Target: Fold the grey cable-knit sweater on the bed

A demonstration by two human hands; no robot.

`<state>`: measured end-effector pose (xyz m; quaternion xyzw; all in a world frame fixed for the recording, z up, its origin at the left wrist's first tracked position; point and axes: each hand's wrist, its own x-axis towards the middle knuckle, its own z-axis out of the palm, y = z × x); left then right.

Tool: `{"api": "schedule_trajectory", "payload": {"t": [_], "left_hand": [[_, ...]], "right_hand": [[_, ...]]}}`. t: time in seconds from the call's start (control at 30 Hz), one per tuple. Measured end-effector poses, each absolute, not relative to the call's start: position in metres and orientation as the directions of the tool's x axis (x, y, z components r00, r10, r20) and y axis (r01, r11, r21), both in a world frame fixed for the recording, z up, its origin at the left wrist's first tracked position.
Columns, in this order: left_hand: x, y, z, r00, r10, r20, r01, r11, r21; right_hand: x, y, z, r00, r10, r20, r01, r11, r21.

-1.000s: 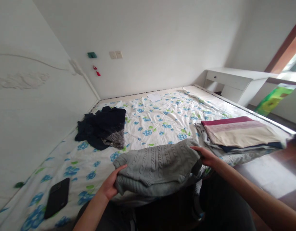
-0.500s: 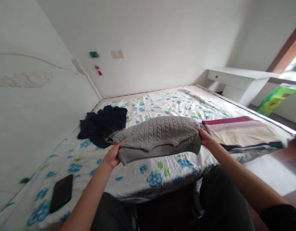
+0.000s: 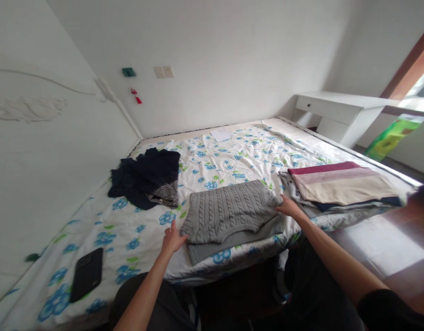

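A grey cable-knit sweater (image 3: pixel 228 211), folded over, lies flat near the front edge of the bed, its ribbed hem toward me. Beside its left edge is my left hand (image 3: pixel 173 239), open, with the index finger and thumb apart and the thumb close to the knit. At the sweater's right edge my right hand (image 3: pixel 289 207) touches or nearly touches the knit, its fingers apart and not gripping. Right of it rests a stack of folded clothes (image 3: pixel 339 184) with a maroon, pink and beige striped piece on top.
A dark navy garment (image 3: pixel 146 174) lies crumpled at the left on the flowered bedsheet (image 3: pixel 212 172). A black phone (image 3: pixel 87 275) is at the near left. A white paper (image 3: pixel 220 134) lies by the wall. Beyond the bed's right side stands a white desk (image 3: pixel 336 112).
The sweater, held up between both hands before, now lies on the bed. My left hand has let go and spread its fingers; my right hand has loosened at the other edge.
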<state>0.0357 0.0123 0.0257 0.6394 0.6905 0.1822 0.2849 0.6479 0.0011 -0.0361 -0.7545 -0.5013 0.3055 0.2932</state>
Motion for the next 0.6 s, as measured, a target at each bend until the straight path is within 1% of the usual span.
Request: {"api": "schedule_trajectory", "payload": {"t": [0.03,0.07,0.1,0.13,0.2,0.27,0.33,0.43,0.5,0.6], "left_hand": [[0.039,0.011,0.028,-0.045,0.997,-0.068,0.793,0.077,0.604],[0.045,0.008,0.03,-0.032,0.999,0.017,0.797,0.015,0.604],[0.053,0.004,0.03,0.03,0.996,0.079,0.79,-0.072,0.608],[0.064,-0.001,0.029,0.137,0.985,0.106,0.774,-0.173,0.609],[0.088,-0.013,0.023,0.354,0.932,0.078,0.734,-0.329,0.594],[0.112,-0.024,0.013,0.493,0.87,-0.001,0.72,-0.407,0.562],[0.13,-0.03,0.004,0.544,0.837,-0.056,0.731,-0.44,0.522],[0.139,-0.027,-0.002,0.537,0.841,-0.064,0.747,-0.438,0.499],[0.135,-0.02,-0.001,0.515,0.855,-0.069,0.733,-0.398,0.551],[0.125,-0.014,0.004,0.502,0.857,-0.113,0.689,-0.318,0.651]], "right_hand": [[0.646,-0.001,-0.033,0.271,0.96,-0.068,0.64,-0.233,-0.732],[0.643,-0.003,-0.029,0.202,0.979,0.001,0.691,-0.142,-0.709],[0.637,-0.006,-0.025,0.11,0.994,0.03,0.729,-0.06,-0.682],[0.629,-0.01,-0.021,0.002,1.0,0.025,0.754,0.015,-0.656],[0.608,-0.018,-0.017,-0.203,0.979,-0.019,0.769,0.147,-0.622],[0.585,-0.026,-0.017,-0.341,0.938,-0.062,0.771,0.241,-0.59],[0.565,-0.031,-0.019,-0.389,0.917,-0.085,0.789,0.284,-0.544],[0.551,-0.029,-0.021,-0.367,0.925,-0.1,0.818,0.27,-0.508],[0.555,-0.023,-0.021,-0.359,0.927,-0.109,0.794,0.242,-0.558],[0.573,-0.017,-0.019,-0.402,0.902,-0.158,0.712,0.199,-0.674]]}}
